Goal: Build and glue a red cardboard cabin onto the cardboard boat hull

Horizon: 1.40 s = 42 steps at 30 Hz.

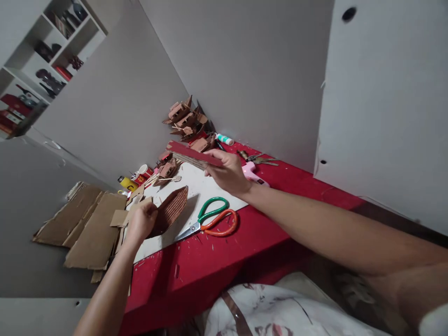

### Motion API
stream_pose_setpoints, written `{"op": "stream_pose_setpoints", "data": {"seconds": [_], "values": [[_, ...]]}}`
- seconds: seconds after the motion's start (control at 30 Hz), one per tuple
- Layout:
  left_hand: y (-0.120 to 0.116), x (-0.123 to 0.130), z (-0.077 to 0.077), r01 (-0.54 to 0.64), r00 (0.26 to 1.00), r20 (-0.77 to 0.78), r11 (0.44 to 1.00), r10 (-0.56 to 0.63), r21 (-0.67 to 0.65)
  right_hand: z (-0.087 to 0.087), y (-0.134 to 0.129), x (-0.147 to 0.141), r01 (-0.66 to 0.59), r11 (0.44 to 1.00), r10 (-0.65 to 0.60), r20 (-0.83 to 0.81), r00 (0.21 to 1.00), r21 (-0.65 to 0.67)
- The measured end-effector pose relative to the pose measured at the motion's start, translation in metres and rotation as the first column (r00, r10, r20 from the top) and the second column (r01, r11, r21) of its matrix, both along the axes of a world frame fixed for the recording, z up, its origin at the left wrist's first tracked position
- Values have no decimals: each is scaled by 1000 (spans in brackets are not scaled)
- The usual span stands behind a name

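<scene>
My left hand (141, 221) is closed on one end of a brown boat hull (171, 210) with a ribbed, corrugated inside, held tilted above the white sheet (147, 249). My right hand (227, 173) grips a flat, narrow red-brown piece (196, 153) between thumb and fingers; its pale layered edge shows underneath. What it is made of I cannot tell for sure, though it looks like cardboard. Between the hands, scissors (213, 219) with one green and one orange handle lie on the table, their blades partly spread.
Several finished model boats (185, 119) stand at the back corner. A pink glue gun (252, 173), pliers (264, 159) and a white-and-teal bottle (225, 139) lie along the back of the red table (213, 261). Cardboard sheets (96, 228) overhang the left edge, near a yellow bottle (128, 183).
</scene>
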<state>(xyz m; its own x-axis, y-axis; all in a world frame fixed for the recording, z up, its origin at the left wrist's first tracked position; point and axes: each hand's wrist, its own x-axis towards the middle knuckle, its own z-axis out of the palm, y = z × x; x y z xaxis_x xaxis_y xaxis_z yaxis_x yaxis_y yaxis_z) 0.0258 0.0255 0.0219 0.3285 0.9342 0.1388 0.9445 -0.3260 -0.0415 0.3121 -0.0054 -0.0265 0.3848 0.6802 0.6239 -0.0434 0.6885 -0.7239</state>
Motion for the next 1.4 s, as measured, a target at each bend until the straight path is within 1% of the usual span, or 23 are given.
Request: {"op": "stream_pose_setpoints", "data": {"seconds": [0.07, 0.17, 0.27, 0.33, 0.4, 0.47, 0.57, 0.63, 0.67, 0.73, 0.9, 1.0, 1.13, 1.27, 1.4], "values": [[20, 4, -13, 34, 999, 29, 995, -31, -92, -3, 5, -1, -11, 1000, 11, 14, 1000, 14], [47, 11, -29, 66, 995, 87, 983, -51, -170, -9, 11, -4, -13, 999, 11, 34, 999, 39], [65, 16, -37, 83, 985, 164, 982, -55, -170, -13, 14, -6, -20, 999, 18, 42, 999, 46], [64, 21, -40, 95, 971, 229, 989, -67, -112, -13, 14, -6, -27, 999, 26, 42, 999, 40], [49, 28, -43, 119, 950, 294, 992, -103, -37, -12, 13, -5, -28, 999, 27, 37, 999, 31], [21, 37, -50, 183, 925, 341, 983, -169, -9, -10, 10, -4, -23, 999, 23, 26, 999, 22], [-29, 50, -66, 330, 887, 367, 940, -279, -85, -6, 7, -3, -31, 999, 31, 3, 1000, 10], [-54, 58, -75, 373, 877, 370, 919, -305, -126, -4, 4, -4, -40, 999, 40, -7, 999, 0], [-61, 60, -78, 372, 877, 375, 918, -301, -134, -4, 3, -4, -41, 999, 41, -8, 999, -7], [-66, 62, -81, 364, 877, 390, 918, -281, -155, -2, 2, -4, -38, 999, 38, -8, 999, -17], [-60, 53, -76, 378, 873, 413, 896, -260, -233, 2, -4, -5, -51, 999, 50, -33, 998, 0], [-62, 49, -74, 381, 882, 391, 886, -262, -264, 8, -11, -6, -100, 994, 95, -88, 992, -50], [-72, 51, -75, 362, 901, 348, 892, -260, -271, 15, -19, -10, -162, 982, 151, -113, 982, -101], [-89, 53, -76, 334, 913, 328, 908, -244, -254, 10, -20, -17, -237, 959, 217, -134, 967, -156], [-102, 47, -76, 314, 907, 371, 906, -198, -283, -3, -15, -21, -246, 950, 230, -101, 968, -190]]}}
